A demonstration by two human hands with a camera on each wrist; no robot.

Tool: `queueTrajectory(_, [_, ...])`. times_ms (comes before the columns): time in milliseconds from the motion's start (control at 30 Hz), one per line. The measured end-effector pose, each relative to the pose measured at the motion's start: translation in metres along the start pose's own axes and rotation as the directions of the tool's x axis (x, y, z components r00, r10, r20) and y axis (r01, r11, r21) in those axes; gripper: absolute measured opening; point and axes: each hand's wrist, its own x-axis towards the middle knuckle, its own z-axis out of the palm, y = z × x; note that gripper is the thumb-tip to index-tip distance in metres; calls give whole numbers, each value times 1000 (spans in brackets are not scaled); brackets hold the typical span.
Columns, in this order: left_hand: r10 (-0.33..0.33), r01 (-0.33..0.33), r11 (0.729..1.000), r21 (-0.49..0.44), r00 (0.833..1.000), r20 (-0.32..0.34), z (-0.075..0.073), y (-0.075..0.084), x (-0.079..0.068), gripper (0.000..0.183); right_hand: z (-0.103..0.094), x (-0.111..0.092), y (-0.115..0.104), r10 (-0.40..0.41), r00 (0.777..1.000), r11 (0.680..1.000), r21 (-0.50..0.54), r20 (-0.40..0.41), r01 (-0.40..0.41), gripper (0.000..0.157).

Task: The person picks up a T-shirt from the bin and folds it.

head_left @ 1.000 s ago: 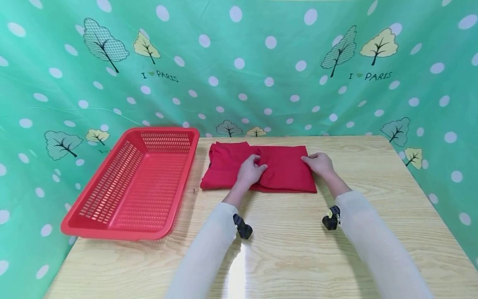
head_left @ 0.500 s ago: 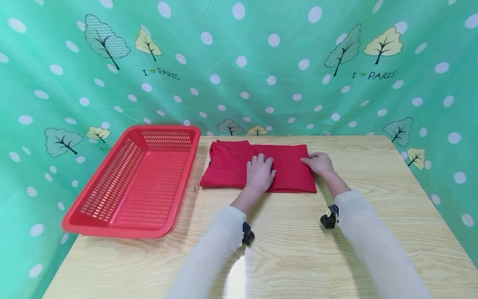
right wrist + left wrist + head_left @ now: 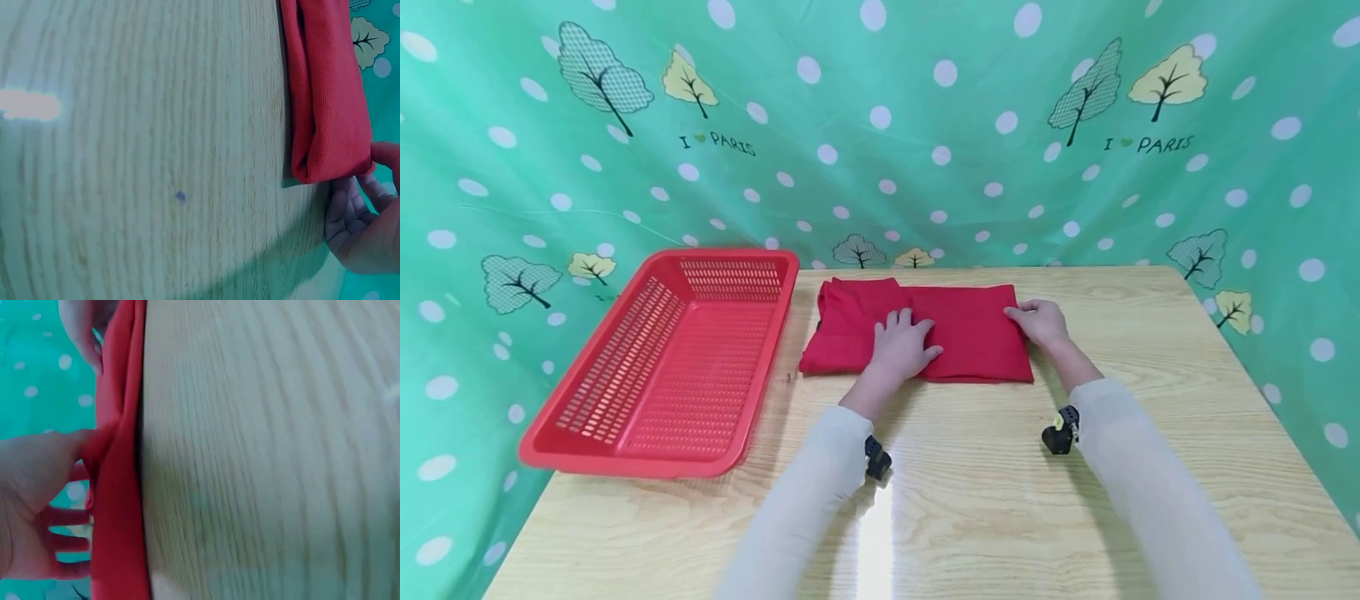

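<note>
A folded red garment (image 3: 973, 333) lies flat across the back of the table, its left part bunched a little thicker than its smooth right part. My left hand (image 3: 901, 346) rests on its middle with spread fingers, right where the two parts meet. In the left wrist view, the thumb of that hand (image 3: 34, 487) presses the red fabric (image 3: 119, 544). At the right edge, my right hand (image 3: 1040, 323) pinches the fabric. The right wrist view has the thumb of this hand (image 3: 369, 225) at the upper edge and curled fingers below the folded layers (image 3: 331, 100).
A red plastic basket (image 3: 700, 375) with slotted walls stands on the left of the wooden table (image 3: 970, 500). Behind the table hangs a green dotted curtain (image 3: 880, 200). A small black camera sits on each wrist, the right one (image 3: 1058, 437) below the sleeve edge.
My left hand has let go of the fabric fold at the middle and flattened with fingers spread, shifting right and then back left. The right hand keeps its place at the right edge.
</note>
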Motion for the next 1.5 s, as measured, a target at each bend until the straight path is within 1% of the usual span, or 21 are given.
queueTrajectory(100, [48,-46,998,53,998,-47,-2,18,-3,47,-1,1,0,3,1000,1000,3,1,-3,48])
queueTrajectory(200, [144,-139,988,74,987,-73,3,39,-7,46,-2,1,1,4,1000,999,32,9,-4,48])
queueTrajectory(300, [243,-243,970,11,968,-55,11,57,-9,48,-3,0,0,13,1000,997,71,18,-14,48])
queueTrajectory(367, [281,-282,958,-42,959,-32,16,67,-8,54,-4,0,-1,22,999,996,89,28,-25,49])
queueTrajectory(433, [287,-287,953,-92,958,-14,21,74,-7,59,-4,1,-2,36,999,994,103,41,-40,52])
queueTrajectory(500, [270,-269,956,-116,963,-6,24,80,-6,62,-5,1,-4,43,998,990,132,48,-49,56])
queueTrajectory(567, [251,-251,960,-122,968,-10,25,83,-5,61,-5,2,-6,44,997,984,172,59,-53,58])
queueTrajectory(700, [225,-228,964,-138,974,-33,25,86,-4,50,-7,4,-9,34,997,973,226,71,-49,59])
queueTrajectory(800, [211,-217,964,-155,976,-52,26,86,-3,38,-7,5,-11,19,997,973,229,80,-36,60])
queueTrajectory(933, [214,-227,961,-157,972,-95,29,84,-3,24,-7,4,-12,-3,996,971,239,93,-20,59])
queueTrajectory(1000, [226,-242,957,-159,968,-113,30,82,-3,20,-8,4,-11,0,995,970,244,98,-23,60])
queueTrajectory(1067, [239,-259,950,-177,963,-125,28,81,-4,19,-10,4,-11,5,995,967,254,100,-30,59])
queueTrajectory(1133, [245,-269,938,-219,961,-130,24,80,-5,19,-12,4,-10,6,995,963,266,96,-32,59])
queueTrajectory(1233, [235,-266,908,-324,963,-133,20,80,-7,20,-16,3,-11,8,997,960,280,83,-31,57])
queueTrajectory(1300, [218,-254,873,-416,967,-134,17,81,-7,20,-19,4,-12,5,997,957,289,71,-25,56])
queueTrajectory(1333, [206,-247,850,-466,969,-137,17,82,-7,20,-21,4,-13,5,998,956,293,62,-23,56])
queueTrajectory(1400, [178,-227,792,-567,974,-142,16,84,-7,19,-25,4,-14,1,999,951,310,48,-16,56])
queueTrajectory(1500, [137,-196,683,-704,981,-140,14,88,-7,17,-32,3,-18,-9,999,937,350,35,-4,55])
